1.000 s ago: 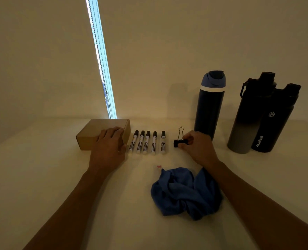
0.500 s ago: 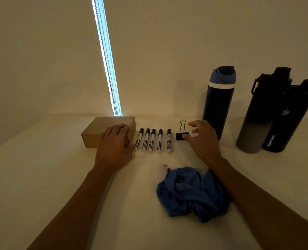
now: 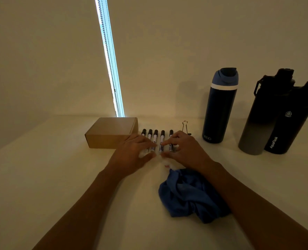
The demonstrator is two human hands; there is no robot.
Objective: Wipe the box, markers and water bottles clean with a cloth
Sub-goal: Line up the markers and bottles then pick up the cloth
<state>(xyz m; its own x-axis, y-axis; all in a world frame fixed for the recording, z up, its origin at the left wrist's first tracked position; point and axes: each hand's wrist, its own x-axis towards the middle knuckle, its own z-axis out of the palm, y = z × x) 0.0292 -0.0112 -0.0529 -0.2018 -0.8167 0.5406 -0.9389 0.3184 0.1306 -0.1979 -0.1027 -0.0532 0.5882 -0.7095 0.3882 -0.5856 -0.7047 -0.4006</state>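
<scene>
Head view: both hands hover fingers spread over the five markers (image 3: 155, 139), the left hand (image 3: 131, 152) and right hand (image 3: 184, 150) nearly fingertip to fingertip, gripping nothing. The cardboard box (image 3: 111, 132) sits just left. A binder clip (image 3: 185, 127) peeks behind the right hand. Three water bottles (image 3: 220, 109) stand right. The blue cloth (image 3: 189, 195) lies crumpled under the right forearm.

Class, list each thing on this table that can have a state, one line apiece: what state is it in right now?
Box: closed, lying flat.
Markers: five, capped, in a row.
Blue-lid bottle: upright, lid shut.
Two black bottles: upright, capped, side by side.
Cloth: crumpled, unheld.
Binder clip: handles up.
Left hand: open, over markers.
Right hand: open, over markers.
</scene>
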